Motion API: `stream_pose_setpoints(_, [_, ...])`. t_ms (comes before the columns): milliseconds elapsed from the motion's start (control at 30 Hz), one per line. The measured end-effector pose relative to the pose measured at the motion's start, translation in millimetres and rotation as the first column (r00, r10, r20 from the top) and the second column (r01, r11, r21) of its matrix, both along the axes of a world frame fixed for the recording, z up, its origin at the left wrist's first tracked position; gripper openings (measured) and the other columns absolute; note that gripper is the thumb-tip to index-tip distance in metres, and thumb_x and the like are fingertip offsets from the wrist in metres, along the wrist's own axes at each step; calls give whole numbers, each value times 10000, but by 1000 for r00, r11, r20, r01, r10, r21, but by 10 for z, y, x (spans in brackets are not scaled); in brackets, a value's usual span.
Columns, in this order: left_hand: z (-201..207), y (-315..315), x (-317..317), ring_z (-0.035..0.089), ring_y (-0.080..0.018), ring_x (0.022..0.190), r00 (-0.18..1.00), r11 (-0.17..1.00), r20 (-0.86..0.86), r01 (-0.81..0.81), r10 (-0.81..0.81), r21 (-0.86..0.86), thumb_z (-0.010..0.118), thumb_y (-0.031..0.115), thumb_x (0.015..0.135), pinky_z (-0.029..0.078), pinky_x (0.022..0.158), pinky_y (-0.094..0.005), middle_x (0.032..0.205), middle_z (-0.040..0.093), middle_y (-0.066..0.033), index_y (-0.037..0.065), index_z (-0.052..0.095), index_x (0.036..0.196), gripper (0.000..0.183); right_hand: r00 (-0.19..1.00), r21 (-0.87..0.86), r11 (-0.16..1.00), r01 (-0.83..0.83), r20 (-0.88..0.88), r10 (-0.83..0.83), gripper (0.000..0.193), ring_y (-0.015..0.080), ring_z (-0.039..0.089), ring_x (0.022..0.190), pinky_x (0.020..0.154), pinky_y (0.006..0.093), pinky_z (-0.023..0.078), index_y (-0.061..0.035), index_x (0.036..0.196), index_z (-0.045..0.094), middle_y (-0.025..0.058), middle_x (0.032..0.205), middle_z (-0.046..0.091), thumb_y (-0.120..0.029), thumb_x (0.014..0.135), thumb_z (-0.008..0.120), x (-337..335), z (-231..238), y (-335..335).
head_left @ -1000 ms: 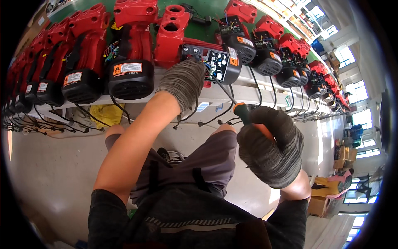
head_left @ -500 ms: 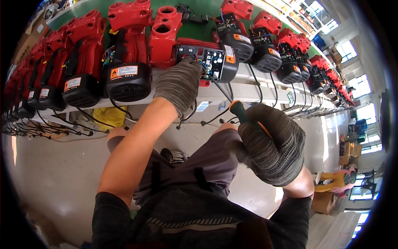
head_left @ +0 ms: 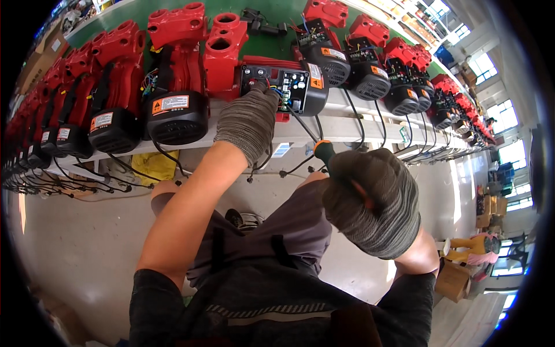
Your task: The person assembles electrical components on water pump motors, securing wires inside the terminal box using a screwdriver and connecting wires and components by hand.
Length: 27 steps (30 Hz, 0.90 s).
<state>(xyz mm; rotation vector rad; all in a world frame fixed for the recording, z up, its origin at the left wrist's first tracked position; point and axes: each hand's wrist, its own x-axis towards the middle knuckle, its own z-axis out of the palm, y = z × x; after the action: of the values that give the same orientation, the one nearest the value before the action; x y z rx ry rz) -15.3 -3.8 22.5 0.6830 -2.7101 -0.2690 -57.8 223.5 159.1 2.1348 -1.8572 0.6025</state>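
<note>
Right hand (head_left: pixel 373 202) wrapped round a screwdriver (head_left: pixel 324 152), shaft angled up to the open pump (head_left: pixel 283 74) on the bench (head_left: pixel 272 45). Left hand (head_left: pixel 247 124) at pump's wires (head_left: pixel 276 91); fingertips hidden, can't tell if pinching.

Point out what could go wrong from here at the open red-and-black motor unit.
1. The long-shafted screwdriver with a green-and-orange handle, held in the right hand, could slip and damage the exposed circuit board with small pale components near its tip.
2. The left hand in a grey-brown knitted glove works close to thin coloured wires; its fabric might snag one.
</note>
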Motion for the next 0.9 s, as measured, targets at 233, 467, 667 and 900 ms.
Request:
stream_pose_setpoints(233, [42,-15,5,627,-276,1103,993,989,-8,117,-119,-86,579,154,964,565,873,-414,1101,676,-114,79,677,1086,174,992,42,999,-19,-125,24,318,318,624,960,732,428,540,-154,989,751,103,1119,673,-64,689,807,51,74,42])
stream_pose_setpoints(467, [-104,-73,-21,633,-271,1100,996,996,-6,84,-84,-34,589,171,961,567,841,-415,1102,672,-101,96,680,1081,168,981,174,970,172,54,-184,322,318,626,946,733,420,540,-154,982,747,90,1114,675,-76,678,815,75,62,78])
stream_pose_setpoints(667, [101,10,18,670,-317,994,996,997,48,71,-70,-10,601,171,953,561,847,-437,1107,675,-112,99,676,1098,178,981,24,1000,-3,-192,7,318,304,624,946,697,391,544,-163,928,735,87,1104,670,-68,633,806,56,86,16])
stream_pose_setpoints(900, [25,-23,73,677,-353,929,978,986,-185,117,-93,120,604,172,957,553,830,-459,1089,679,-154,94,679,1081,165,952,44,997,-62,-296,72,336,285,615,900,608,368,527,-200,940,711,91,1103,653,-154,608,735,100,89,-20])
